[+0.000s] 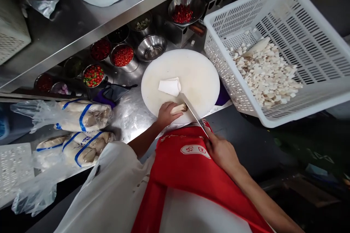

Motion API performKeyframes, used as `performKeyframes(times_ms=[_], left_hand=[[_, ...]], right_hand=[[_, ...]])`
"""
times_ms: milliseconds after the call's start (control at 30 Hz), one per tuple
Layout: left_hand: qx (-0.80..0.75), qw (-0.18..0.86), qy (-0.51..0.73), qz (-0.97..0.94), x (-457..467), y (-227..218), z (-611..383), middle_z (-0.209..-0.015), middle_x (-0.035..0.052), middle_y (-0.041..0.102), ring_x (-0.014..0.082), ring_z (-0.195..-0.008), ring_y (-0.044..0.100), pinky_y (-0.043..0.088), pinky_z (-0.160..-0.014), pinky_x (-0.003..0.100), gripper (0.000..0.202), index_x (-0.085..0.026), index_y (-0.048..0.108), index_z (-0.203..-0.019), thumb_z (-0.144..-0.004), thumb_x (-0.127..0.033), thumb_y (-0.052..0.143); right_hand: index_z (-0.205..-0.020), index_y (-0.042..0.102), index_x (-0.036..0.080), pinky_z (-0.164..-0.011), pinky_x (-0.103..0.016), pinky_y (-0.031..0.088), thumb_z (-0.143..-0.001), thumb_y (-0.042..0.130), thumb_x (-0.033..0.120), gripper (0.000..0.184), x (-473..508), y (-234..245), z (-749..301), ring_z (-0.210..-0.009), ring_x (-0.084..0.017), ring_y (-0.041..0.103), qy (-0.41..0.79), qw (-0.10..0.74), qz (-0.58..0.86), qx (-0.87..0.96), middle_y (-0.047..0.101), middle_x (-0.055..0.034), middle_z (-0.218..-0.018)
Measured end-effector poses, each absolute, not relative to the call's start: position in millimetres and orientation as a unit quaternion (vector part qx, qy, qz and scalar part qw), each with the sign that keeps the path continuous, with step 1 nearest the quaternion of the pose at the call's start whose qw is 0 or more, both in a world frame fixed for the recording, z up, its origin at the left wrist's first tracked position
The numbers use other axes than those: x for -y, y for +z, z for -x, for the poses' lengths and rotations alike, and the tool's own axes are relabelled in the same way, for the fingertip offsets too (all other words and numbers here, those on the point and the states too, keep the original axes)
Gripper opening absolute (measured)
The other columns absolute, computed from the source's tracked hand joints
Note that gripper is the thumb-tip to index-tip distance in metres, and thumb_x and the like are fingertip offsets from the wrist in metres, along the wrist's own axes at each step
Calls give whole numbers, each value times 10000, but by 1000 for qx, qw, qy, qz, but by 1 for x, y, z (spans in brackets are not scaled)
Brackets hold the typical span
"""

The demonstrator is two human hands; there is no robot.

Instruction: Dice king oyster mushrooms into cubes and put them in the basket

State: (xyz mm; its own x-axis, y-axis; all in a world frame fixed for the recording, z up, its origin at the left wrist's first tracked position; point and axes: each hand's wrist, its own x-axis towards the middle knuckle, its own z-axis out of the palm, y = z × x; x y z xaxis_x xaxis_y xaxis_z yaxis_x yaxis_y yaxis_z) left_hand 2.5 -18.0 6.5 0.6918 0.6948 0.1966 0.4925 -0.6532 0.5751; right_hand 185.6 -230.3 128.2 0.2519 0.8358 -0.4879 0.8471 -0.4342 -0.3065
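Trouble could come if the pale mushroom piece (179, 109) rolls or the knife (193, 109) slips, because the knife is so close to the left hand (167, 114) that it might nick a finger. That hand is curled around the mushroom piece at the near side of the white board (194, 65), with a white chunk (168, 87) just past it. The right hand (221, 151) is wrapped around the knife's handle.

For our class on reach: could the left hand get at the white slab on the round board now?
Probably yes: the white slab lies uncovered beyond the left hand, though that hand may need to release its pale piece first.
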Motion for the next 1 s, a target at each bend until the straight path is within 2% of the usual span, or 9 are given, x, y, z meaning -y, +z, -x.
performKeyframes(times_ms=[167,300,467,533,600,700,800,900,1000], left_hand=[[-344,223,236,-881,23,3,-3,-1029,97,663,230,-1002,637,522,-922,383,484,-198,644,-1059,-797,-604,679],[-351,261,209,-875,11,14,1,-1005,74,704,213,-955,669,543,-875,339,533,-195,665,-1085,-791,-641,662],[-292,394,29,-871,-48,36,22,-1008,23,728,220,-916,686,551,-793,319,536,-240,705,-1096,-759,-655,680],[-276,365,-21,-889,-68,41,28,-996,38,719,238,-924,676,543,-811,351,505,-253,723,-1073,-765,-650,673],[-273,298,-24,-914,-71,44,30,-1073,66,692,275,-1017,644,518,-897,415,530,-266,713,-1109,-748,-653,688],[-328,217,34,-919,-40,43,25,-1288,110,602,349,-1229,529,412,-1059,523,681,-256,651,-1212,-684,-679,730],[-441,154,112,-877,7,36,12,-1416,157,498,423,-1335,406,280,-1121,625,783,-227,605,-1241,-637,-705,748],[-509,129,156,-837,36,28,-5,-1367,159,538,444,-1312,414,209,-1112,682,678,-243,613,-1188,-650,-619,781],[-536,121,169,-819,41,24,-17,-1250,125,616,406,-1264,472,194,-1120,666,471,-262,638,-1129,-712,-445,759]], right_hand=[[-1505,382,219,-643,-302,507,-965,407,265,543,228,127,-180,-772,-224,715,-303,46,-799,-518,748,-95,-1032],[-1491,405,208,-651,-302,499,-966,408,254,526,232,126,-187,-776,-228,718,-304,43,-774,-553,744,-99,-1039],[-1395,534,273,-715,-289,513,-931,442,220,475,239,131,-215,-884,-233,724,-358,-21,-734,-577,758,-55,-1042],[-1342,584,293,-725,-290,522,-913,442,199,462,240,135,-229,-916,-239,723,-382,-37,-721,-576,761,-39,-1044],[-1323,596,297,-735,-291,527,-915,425,199,453,236,137,-241,-951,-237,719,-406,-45,-710,-573,755,-29,-1082],[-1339,575,291,-791,-305,531,-932,403,218,448,226,139,-256,-1036,-233,697,-429,-51,-691,-579,717,-23,-1197],[-1358,560,291,-874,-345,523,-932,409,216,458,213,138,-270,-1109,-248,667,-441,-49,-669,-597,660,-28,-1301],[-1356,567,291,-872,-363,531,-924,418,206,465,198,138,-285,-1126,-267,657,-451,-38,-644,-616,660,-35,-1300],[-1336,585,308,-806,-345,547,-913,428,195,465,183,138,-299,-1059,-267,688,-448,-14,-624,-640,719,-24,-1190]])
